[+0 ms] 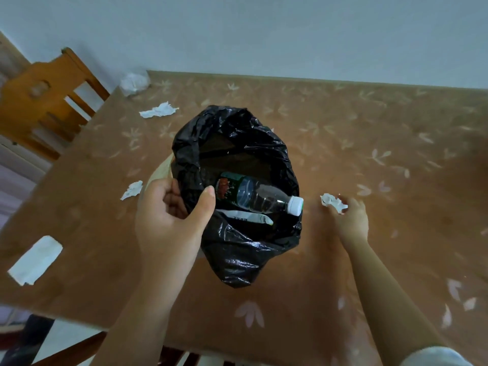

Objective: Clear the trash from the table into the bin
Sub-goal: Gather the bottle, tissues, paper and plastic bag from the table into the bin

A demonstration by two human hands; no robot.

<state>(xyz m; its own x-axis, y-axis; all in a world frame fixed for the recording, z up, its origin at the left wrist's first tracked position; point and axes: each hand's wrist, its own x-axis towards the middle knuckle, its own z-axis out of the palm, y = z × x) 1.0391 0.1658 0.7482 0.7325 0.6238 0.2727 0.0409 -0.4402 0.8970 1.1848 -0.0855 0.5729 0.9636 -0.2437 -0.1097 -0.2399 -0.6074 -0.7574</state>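
A bin lined with a black plastic bag is held above the brown patterned table. My left hand grips the bin's left rim. Inside the bag lie a clear plastic bottle with a white cap and a white wrapper. My right hand pinches a crumpled white paper on the table just right of the bin. More white scraps lie on the table: a torn piece at the far left, a small piece left of the bin, and a flat folded tissue near the front left edge.
A crumpled clear plastic bag sits at the table's far left corner. A wooden chair stands beyond the table's left side. A pale wall runs behind the table's far edge.
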